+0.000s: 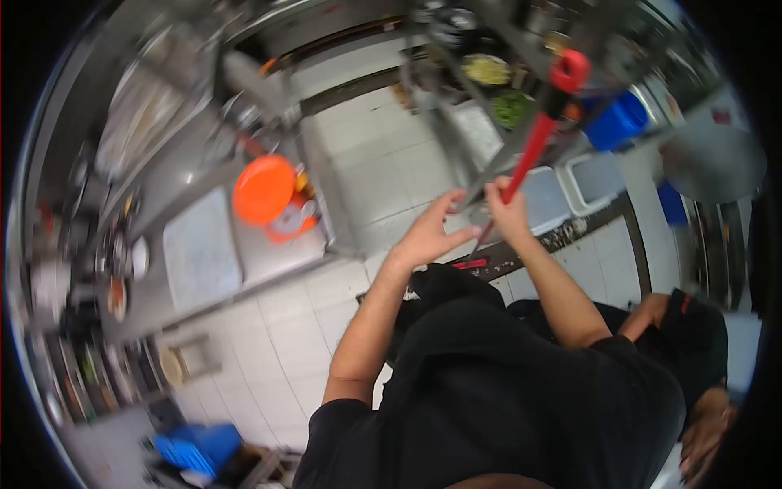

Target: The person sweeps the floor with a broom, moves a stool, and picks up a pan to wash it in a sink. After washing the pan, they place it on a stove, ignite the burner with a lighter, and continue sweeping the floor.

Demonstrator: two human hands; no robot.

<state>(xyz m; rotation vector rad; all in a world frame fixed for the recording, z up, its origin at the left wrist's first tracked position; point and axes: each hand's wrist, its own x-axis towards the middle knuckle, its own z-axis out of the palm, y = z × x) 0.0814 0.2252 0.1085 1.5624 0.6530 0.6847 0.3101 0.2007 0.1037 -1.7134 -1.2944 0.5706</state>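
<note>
My right hand is wrapped round a long red pole, the handle of a broom or mop. The pole slants up and to the right, with a black band and a red end with a hanging hole. Its lower part runs down toward the floor, where a small red piece shows close to my dark clothing. What head it carries is hidden. Just left of the pole, my left hand has thumb and fingers spread, with nothing in it.
A steel counter on the left bears a white cutting board and an orange round container. Shelves on the right hold food bowls, a blue bin and plastic tubs. Another person in black is close on my right.
</note>
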